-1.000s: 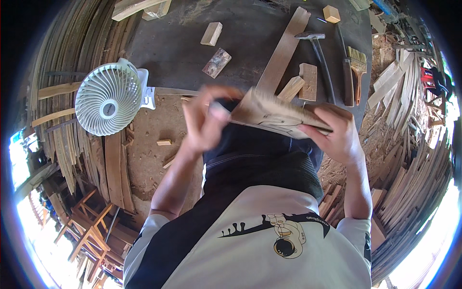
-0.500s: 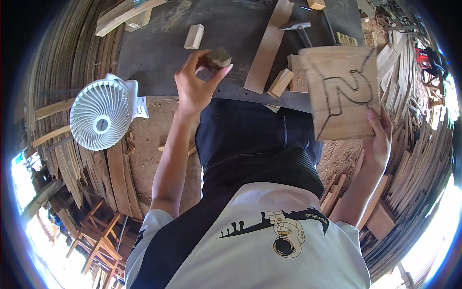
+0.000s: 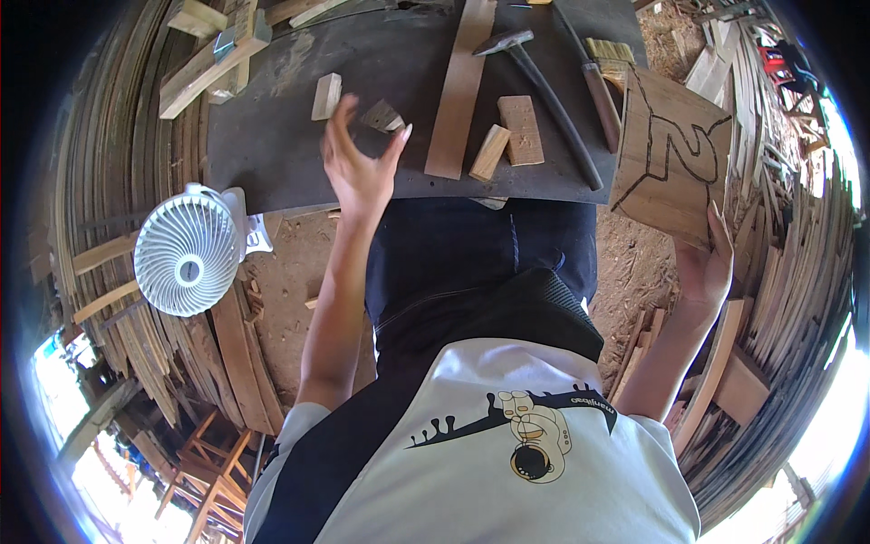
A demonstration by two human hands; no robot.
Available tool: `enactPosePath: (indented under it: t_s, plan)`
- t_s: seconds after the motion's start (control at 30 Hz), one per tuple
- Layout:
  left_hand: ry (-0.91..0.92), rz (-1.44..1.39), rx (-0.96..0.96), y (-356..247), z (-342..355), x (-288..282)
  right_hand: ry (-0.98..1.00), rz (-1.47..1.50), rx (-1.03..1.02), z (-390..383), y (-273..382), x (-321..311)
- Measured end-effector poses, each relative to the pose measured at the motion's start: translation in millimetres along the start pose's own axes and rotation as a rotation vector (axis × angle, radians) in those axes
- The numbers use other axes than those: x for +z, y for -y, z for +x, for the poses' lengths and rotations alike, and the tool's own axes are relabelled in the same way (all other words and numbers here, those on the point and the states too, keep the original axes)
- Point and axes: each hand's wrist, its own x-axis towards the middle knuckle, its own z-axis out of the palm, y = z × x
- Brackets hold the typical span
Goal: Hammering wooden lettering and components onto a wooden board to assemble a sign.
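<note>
Left hand (image 3: 360, 177): thumb and fingers spread wide, reaching over the bench (image 3: 299, 154) to either side of the dark block.
Dark block (image 3: 382, 116): lies in that gap, the spread seeming to suit its width; whether the thumb tip touches it, I cannot tell.
Right hand (image 3: 707, 263): pinches the board by its near edge, which leaves most of the face uncovered.
Board (image 3: 680, 145): off the bench's right side, tilted, its dark curving lines turned up to view.
Pale block (image 3: 327, 96): on the bench, just beyond the left fingertips.
Strip (image 3: 462, 86): lies lengthwise, parting the dark block from the hammer (image 3: 548, 100).
Brush (image 3: 609, 53): near the bench's right edge, partly behind the board.
</note>
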Motion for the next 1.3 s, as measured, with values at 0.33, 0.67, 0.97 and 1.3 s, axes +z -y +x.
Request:
enactPosePath:
  t_s: [0.33, 0.67, 0.97, 1.3]
  plan:
    - [0.468, 0.050, 0.131, -68, -41, 32, 0.169, -0.159, -0.142, -9, -6, 2]
    - [0.832, -0.822, -0.486, -39, -31, -2, 0.250, -0.367, -0.230, -21, -23, 18]
    - [0.961, -1.175, -0.558, -98, -21, -27, 0.416, -0.709, -0.354, -63, -54, 89]
    - [0.808, -0.939, -0.429, -87, -27, -31, 0.452, -0.676, -0.492, -68, -91, 84]
